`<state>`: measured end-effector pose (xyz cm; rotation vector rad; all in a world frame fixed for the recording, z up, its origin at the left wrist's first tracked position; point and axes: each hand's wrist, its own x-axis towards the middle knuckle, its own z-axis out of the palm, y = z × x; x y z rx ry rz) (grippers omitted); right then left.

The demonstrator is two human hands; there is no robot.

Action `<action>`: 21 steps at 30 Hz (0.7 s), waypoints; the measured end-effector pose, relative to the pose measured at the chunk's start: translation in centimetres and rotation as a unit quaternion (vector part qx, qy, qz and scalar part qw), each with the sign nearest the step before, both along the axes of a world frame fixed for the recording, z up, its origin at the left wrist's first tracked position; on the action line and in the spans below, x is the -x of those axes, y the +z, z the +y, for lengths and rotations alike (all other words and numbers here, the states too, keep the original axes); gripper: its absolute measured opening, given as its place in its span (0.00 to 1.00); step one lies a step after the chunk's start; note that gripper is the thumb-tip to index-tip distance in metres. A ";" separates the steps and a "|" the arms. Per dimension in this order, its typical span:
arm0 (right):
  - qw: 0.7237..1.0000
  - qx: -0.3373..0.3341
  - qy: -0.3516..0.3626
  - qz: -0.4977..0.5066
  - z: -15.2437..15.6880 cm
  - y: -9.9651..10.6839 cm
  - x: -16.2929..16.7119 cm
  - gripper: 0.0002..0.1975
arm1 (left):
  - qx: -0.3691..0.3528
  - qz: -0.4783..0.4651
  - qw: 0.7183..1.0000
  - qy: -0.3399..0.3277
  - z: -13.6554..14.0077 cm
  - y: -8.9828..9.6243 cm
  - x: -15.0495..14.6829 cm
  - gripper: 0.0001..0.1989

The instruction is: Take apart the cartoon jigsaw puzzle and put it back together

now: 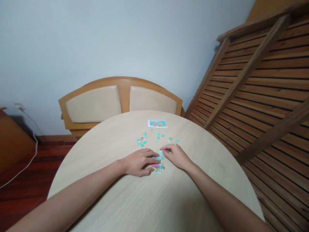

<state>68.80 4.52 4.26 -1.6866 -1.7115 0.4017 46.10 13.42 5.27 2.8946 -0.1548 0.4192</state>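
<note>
Table [116, 199]: 1, round, pale wood top.
Puzzle section [159, 167]: 1, joined pieces, lying flat between the hands, well inside the table's left and right edges.
Left hand [141, 161]: 1, released, fingers spread and resting on the section.
Right hand [175, 154]: 1, thumb and forefinger together at the section's far side; whether a piece is grasped cannot be determined.
Loose pieces [143, 144]: several small groups, between section and card; exact count indistinct.
Picture card [157, 123]: 1, flat, near the table's far edge.
</note>
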 end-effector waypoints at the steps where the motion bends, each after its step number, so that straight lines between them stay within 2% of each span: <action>1: 1.000 0.001 0.000 -0.002 0.0 0.1 0.0 0.12 | 0.000 0.000 1.000 0.000 0.0 0.0 0.0 0.22; 9: 1.000 0.002 0.004 -0.014 -0.3 0.6 0.1 0.09 | 0.006 -0.007 1.000 -0.005 0.0 0.0 0.0 0.22; 21: 0.994 -0.025 0.027 -0.102 -0.3 0.7 -0.1 0.07 | 0.001 -0.003 1.000 -0.008 0.1 0.0 -0.1 0.22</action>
